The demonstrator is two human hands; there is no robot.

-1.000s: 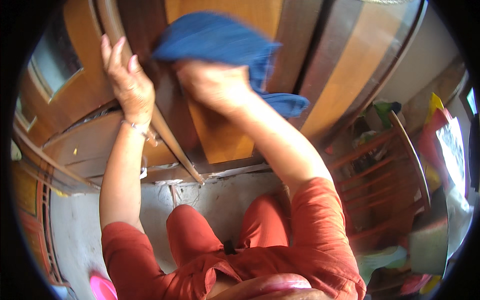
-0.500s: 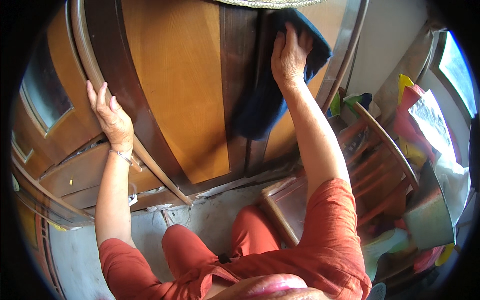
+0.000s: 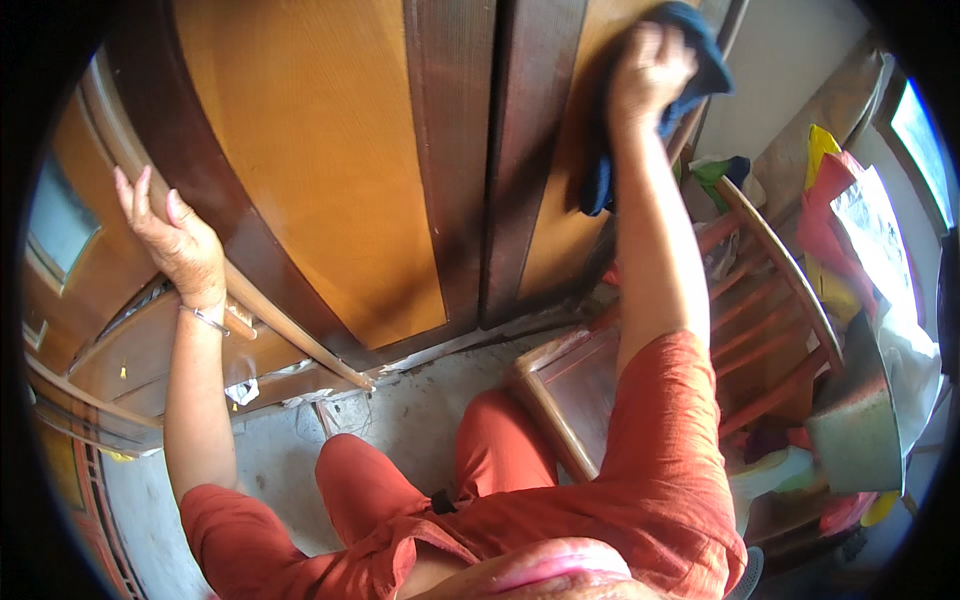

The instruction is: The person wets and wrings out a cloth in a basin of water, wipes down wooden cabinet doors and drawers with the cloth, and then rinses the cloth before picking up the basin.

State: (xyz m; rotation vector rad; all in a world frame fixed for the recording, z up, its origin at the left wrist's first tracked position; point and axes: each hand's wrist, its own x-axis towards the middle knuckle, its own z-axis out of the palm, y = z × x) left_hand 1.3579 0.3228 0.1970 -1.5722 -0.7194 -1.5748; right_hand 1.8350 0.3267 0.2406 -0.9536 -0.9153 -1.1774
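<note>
A large wooden wardrobe (image 3: 310, 150) with orange-brown panels and dark brown frames rises in front of me. At its upper right, my right hand (image 3: 650, 80) grips a dark blue cloth (image 3: 707, 62) and holds it against the right door's panel. Part of the cloth hangs down beside my forearm. My left hand (image 3: 180, 240), with a bracelet at the wrist, is raised at the wardrobe's left edge. Its fingers are spread, nothing is in it, and it rests on or close to the rounded wooden side moulding (image 3: 285, 325).
A wooden chair (image 3: 590, 385) stands at right, close to my knee. Plastic bags (image 3: 865, 225) and a grey-green panel (image 3: 850, 430) crowd the far right beside a window. At left is another wooden cabinet (image 3: 130, 345) with a glass pane. Grey floor (image 3: 400, 420) lies below.
My right hand has moved the cloth right, from the dark middle frame toward the wardrobe's right edge. My view has shifted slightly; the left hand stays at the left moulding, fingers spread.
</note>
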